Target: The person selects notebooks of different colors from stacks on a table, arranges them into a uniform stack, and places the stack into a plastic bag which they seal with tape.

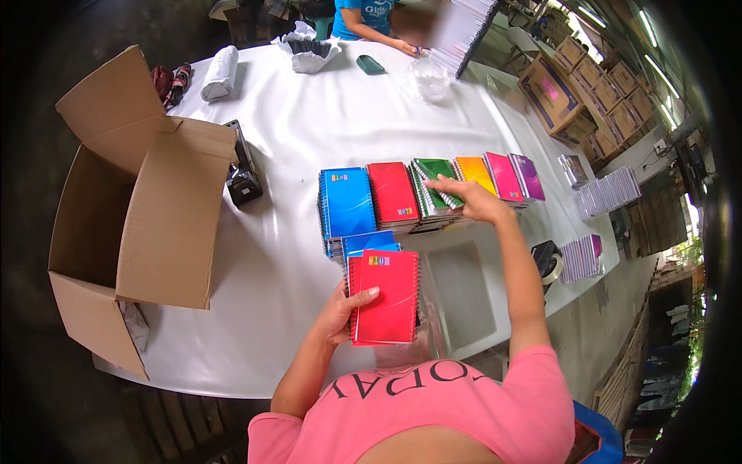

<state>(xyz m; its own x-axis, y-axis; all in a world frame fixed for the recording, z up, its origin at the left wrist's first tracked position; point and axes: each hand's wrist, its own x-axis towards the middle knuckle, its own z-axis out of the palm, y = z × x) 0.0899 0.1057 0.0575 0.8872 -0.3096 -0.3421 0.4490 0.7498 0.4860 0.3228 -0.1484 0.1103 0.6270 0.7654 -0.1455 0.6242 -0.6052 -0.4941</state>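
Note:
My left hand point(335, 315) grips a small stack of spiral notebooks, its thumb lying over a red notebook point(393, 298) on top. A blue notebook point(369, 243) sticks out beyond the red ones, beside the blue pile. My right hand point(478, 199) reaches to the row of piles, its fingers on a green notebook point(440, 195) that sits askew on its pile. Left of it stand a red pile point(391, 189) and a blue pile point(347, 203). To its right are yellow point(475, 172), pink point(502, 176) and purple point(527, 177) piles.
An open cardboard box point(166, 209) stands at left, beside a black tape dispenser point(244, 182). Clear plastic point(460, 294) lies near my body. Another tape dispenser point(547, 261) and notebook stacks point(607, 193) are at right. Across the table, another person point(363, 22) works near a large spiral-bound stack point(464, 35).

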